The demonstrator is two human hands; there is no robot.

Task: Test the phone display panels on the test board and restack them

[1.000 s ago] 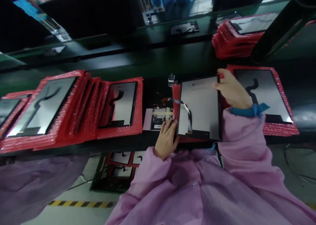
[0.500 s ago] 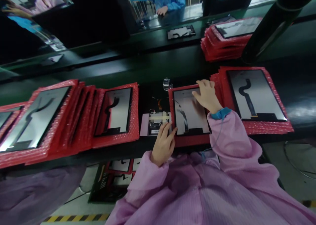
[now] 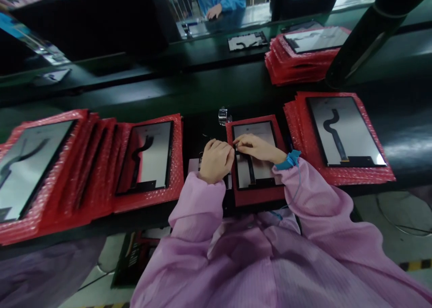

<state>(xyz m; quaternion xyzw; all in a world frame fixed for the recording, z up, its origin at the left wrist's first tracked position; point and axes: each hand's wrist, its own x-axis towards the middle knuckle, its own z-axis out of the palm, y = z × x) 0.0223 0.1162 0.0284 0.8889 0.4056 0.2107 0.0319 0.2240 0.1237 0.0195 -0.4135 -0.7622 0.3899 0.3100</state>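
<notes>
In front of me lies an LCD screen panel [image 3: 266, 173] with a silvery back and dark frame, on a red bubble-wrap sleeve [image 3: 258, 199]. Its black flex cable [image 3: 251, 169] runs up beneath my right hand [image 3: 258, 148]. That hand's fingers are drawn together at the panel's upper left edge, over the cable's end; what they pinch is hidden. Close beside it, my left hand [image 3: 218, 160] is closed with fingers curled, above a small circuit-board assembly [image 3: 194, 165] that it mostly covers. I cannot see what the left fingers hold.
Red sleeves with screen panels are stacked left [image 3: 145, 157] and right [image 3: 347, 132]. Behind stand another red stack [image 3: 303, 58], a dark post [image 3: 357, 42] and a lone panel [image 3: 247, 41]. A small clear holder [image 3: 223, 115] sits above my hands. A person in blue is across the bench.
My right hand has come from the panel's upper right corner to its left edge, fingers closing. My left hand has moved up from the lower left edge and curled. The view has shifted slightly.
</notes>
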